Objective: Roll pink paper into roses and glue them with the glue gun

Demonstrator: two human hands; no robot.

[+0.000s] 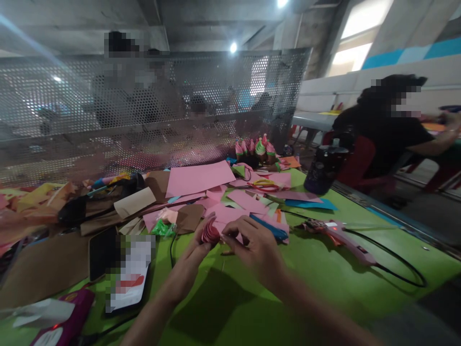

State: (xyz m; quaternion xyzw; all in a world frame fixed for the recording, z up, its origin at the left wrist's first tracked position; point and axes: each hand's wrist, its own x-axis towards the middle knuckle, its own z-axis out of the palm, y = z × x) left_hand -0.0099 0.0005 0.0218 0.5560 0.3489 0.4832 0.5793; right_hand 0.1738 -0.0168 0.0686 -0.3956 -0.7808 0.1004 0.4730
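Over the green table, my left hand (192, 254) is closed around a small red and pink paper swirl (211, 234), wound in layers. My right hand (254, 242) pinches at the right side of this swirl with thumb and forefinger; whether it grips the swirl's edge or a separate small piece is too small to tell. Just behind my right hand lies a blue object (272, 229) among pink paper sheets (203, 178). A pink glue gun (347, 242) rests to the right, its cord looping toward the table's edge.
Two phones, one dark (103, 252) and one lit (131, 278), lie to the left. Scissors (265, 185), brown paper (46, 262) and a dark bottle (326, 166) are farther back. Paper cone figures (260, 149) stand by the perforated metal screen (144, 105). A person (382, 125) sits at right.
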